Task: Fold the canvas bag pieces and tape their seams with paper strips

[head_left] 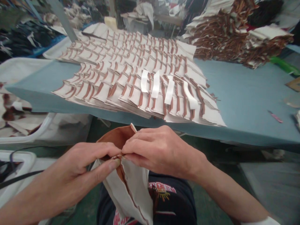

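The left hand [82,165] and right hand [161,150] grip the upper rim of a white-and-brown piece [138,190], thumbs and fingers pinched together, apparently to keep its edges aligned. Similar pieces [136,78] overlap in rows near the front edge of the table [239,93], likely so each lifts singly. The held piece hangs mostly below the fingertips, in front of that edge.

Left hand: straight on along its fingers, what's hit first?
Likely the right hand, just ahead of the left hand at the edge of the piece both hold; whether the hands touch is unclear.
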{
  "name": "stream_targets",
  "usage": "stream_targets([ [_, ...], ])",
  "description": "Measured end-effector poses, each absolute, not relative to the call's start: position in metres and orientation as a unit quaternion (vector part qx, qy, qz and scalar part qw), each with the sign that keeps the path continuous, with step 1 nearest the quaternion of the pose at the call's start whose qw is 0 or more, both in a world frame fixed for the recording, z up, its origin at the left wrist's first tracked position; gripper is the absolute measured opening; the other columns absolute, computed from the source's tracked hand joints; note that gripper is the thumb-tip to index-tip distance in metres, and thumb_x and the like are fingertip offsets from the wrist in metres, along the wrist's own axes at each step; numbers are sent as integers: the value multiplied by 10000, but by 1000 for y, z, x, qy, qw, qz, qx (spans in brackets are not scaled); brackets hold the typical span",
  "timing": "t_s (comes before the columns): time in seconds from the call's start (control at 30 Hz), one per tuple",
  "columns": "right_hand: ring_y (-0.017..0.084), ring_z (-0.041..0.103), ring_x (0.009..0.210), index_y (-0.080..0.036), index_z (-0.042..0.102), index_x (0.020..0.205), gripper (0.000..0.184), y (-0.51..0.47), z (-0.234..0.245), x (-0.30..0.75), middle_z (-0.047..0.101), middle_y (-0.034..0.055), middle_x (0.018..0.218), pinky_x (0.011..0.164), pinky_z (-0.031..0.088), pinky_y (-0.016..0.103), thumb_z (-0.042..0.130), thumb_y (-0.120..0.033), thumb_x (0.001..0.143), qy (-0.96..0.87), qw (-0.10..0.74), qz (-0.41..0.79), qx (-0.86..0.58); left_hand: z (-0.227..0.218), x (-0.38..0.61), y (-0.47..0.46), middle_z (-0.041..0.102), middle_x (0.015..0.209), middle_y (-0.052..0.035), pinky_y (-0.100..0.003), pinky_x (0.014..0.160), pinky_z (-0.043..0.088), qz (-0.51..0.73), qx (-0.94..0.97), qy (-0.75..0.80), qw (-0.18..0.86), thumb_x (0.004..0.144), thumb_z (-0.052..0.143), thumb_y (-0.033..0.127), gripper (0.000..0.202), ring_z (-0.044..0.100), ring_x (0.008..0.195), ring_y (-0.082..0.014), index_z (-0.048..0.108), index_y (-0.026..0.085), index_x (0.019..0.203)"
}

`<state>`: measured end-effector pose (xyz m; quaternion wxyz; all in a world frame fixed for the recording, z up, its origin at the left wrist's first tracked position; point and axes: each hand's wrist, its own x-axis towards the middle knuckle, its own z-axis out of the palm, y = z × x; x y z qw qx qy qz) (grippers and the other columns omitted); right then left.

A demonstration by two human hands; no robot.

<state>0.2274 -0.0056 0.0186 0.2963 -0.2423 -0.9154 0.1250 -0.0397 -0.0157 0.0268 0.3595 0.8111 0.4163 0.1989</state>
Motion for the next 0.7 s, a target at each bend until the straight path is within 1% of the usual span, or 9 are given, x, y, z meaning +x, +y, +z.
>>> stream_targets([
  [0.1,136,794,921,-186,747,996,259,-11,24,228,864,24,985,771,570,244,578,-168,1192,-934,252,56,-246,26,-34,-20,811,754,100,-115,661,524,211,816,406,353,1092,628,373,319,742,643,-98,802,285,839],
  [0.2,150,788,872,-183,722,946,261,-16,29,227,842,26,920,657,546,271,595,-95,1157,-941,231,-11,-247,26,-26,-22,774,679,114,-121,591,496,229,813,412,342,1059,628,335,330,715,570,-81,778,279,771],
  [0.3,159,768,772,-190,697,895,277,-19,34,226,798,9,826,550,492,311,613,-93,1140,-943,221,-43,-243,29,-19,-22,767,664,111,-112,576,494,232,805,421,347,1041,626,316,342,719,561,-72,756,270,728],
  [0.4,164,743,699,-198,684,872,271,-17,36,229,763,-1,776,524,467,326,635,-100,1120,-948,207,-57,-234,32,-14,-22,757,663,97,-112,577,508,226,803,429,346,1043,624,347,359,731,571,-78,750,266,718],
  [0.53,152,702,652,-213,680,883,322,-9,31,233,735,-20,740,514,424,328,535,-92,1144,-951,214,-50,-219,31,-6,-22,739,623,87,-133,527,505,241,800,426,346,1026,602,338,379,705,528,-94,733,269,678],
  [0.6,139,661,614,-217,697,930,327,-5,26,235,708,-41,716,504,377,328,486,-76,1137,-948,232,-41,-215,29,-3,-23,741,611,89,-137,514,502,255,789,431,356,1016,607,318,360,690,512,-96,752,269,691],
  [0.7,127,581,568,-223,727,1029,313,1,19,234,666,-62,689,506,316,325,460,-82,1116,-943,251,-28,-216,22,-2,-25,722,586,89,-149,486,479,257,773,439,380,1004,613,308,346,668,493,-99,752,267,689],
])
